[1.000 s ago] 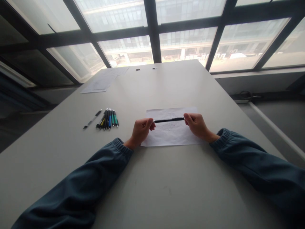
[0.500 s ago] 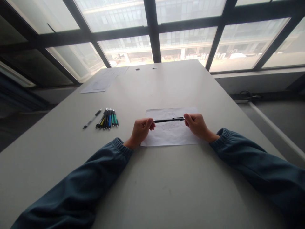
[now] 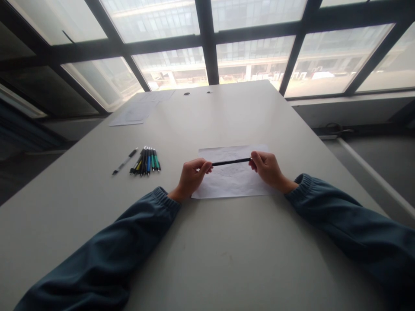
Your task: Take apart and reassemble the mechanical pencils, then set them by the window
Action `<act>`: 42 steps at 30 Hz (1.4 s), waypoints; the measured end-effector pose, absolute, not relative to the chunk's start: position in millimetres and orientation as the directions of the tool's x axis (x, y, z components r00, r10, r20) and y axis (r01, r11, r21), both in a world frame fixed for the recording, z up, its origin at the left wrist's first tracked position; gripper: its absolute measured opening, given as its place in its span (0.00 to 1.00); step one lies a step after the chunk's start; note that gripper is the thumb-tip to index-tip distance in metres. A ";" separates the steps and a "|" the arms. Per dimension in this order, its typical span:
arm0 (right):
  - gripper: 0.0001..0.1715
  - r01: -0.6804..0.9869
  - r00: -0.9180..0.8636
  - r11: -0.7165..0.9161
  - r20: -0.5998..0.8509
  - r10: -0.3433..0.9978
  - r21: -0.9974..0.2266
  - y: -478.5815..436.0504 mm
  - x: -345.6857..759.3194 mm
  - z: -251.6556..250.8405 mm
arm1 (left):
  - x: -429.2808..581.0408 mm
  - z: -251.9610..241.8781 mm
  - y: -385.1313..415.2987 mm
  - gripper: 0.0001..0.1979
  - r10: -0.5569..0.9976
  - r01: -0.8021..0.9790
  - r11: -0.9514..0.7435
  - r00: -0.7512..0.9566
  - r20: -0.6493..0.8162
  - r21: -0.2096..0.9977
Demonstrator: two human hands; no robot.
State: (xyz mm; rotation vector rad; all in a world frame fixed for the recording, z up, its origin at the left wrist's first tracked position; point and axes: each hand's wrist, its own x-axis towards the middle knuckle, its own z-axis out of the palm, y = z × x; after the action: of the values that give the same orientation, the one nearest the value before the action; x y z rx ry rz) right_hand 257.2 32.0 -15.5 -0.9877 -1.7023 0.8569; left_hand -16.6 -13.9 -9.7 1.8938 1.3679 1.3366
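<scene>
While over the paper (image 3: pixel 231 183), both hands — left (image 3: pixel 191 177), right (image 3: pixel 267 168) — pinch a pen (image 3: pixel 231 162).

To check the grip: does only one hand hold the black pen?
No, the left hand and right hand each pinch one end of the pen.

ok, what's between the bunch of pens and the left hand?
Nothing: in the head view only bare table lies between the bunch of pens and the left hand, which pinches one end of the black pen; the right hand holds the other.
</scene>
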 end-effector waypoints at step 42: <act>0.10 0.169 -0.476 0.794 0.657 0.584 -0.584 29.5 252.6 -12.8 | -17.3 -1.2 -17.1 0.24 0.837 0.561 -0.520 0.182 0.517 0.644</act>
State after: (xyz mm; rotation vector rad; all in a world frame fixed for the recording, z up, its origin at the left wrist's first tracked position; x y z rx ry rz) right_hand 252.6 29.5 -12.8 -0.5596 -2.0415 0.5577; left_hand -17.3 -17.1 -1.2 2.1541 1.3287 1.2589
